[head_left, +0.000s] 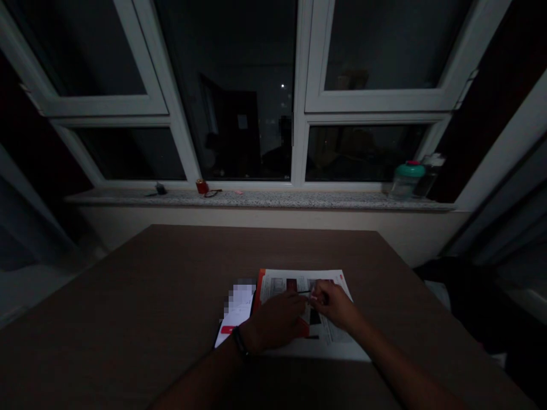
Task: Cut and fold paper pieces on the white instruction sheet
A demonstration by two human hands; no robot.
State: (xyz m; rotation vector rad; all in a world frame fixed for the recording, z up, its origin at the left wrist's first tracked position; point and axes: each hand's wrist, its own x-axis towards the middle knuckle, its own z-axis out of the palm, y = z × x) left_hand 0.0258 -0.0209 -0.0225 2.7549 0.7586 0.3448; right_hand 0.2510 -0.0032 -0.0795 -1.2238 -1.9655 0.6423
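My left hand (280, 319), with a dark band on its wrist, is over the left half of a printed booklet (337, 341) with an orange left edge. Its fingers are closed. Close to its right, my right hand (335, 302) pinches with curled fingers above the page. A thin dark stick (303, 292), perhaps a pen, spans the small gap between both hands' fingertips; dim light hides its ends. Left of the booklet, beside my left wrist, lies a phone (239, 310) with its screen lit and partly blurred out.
The brown table (171, 285) reaches toward a speckled stone windowsill (273, 198). On the sill stand a red can-like item (201, 186), a small dark bottle (160, 188) and a clear bottle with a teal lid (408, 179). Dark window panes rise behind.
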